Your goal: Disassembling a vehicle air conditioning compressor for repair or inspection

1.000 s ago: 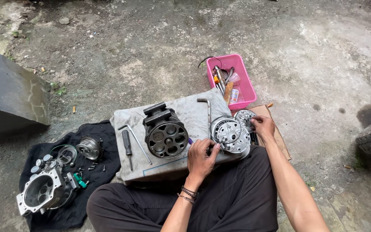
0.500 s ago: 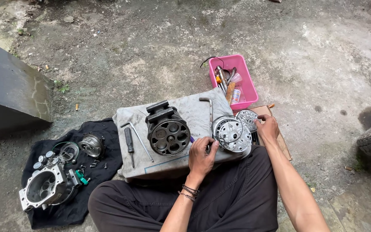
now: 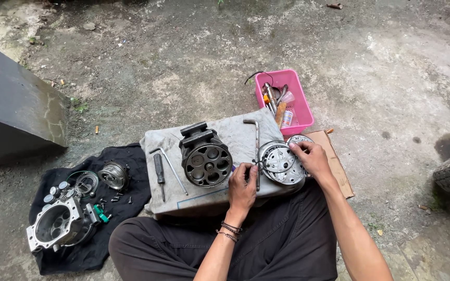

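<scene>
Head view: left hand (image 3: pixel 242 186) pinches a small part, too small to name, beside the round silver metal plate (image 3: pixel 279 163) lying flat on a grey cloth-covered block (image 3: pixel 194 200). Right hand (image 3: pixel 313 158) grips the plate's far rim. Looks rigid, fairly heavy, possibly oily; best held by the rim.

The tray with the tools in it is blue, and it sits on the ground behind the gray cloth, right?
Not quite. The tray is pink, not blue, as the head view shows. The rest holds: it has tools in it and sits on the ground behind the gray cloth.
</scene>
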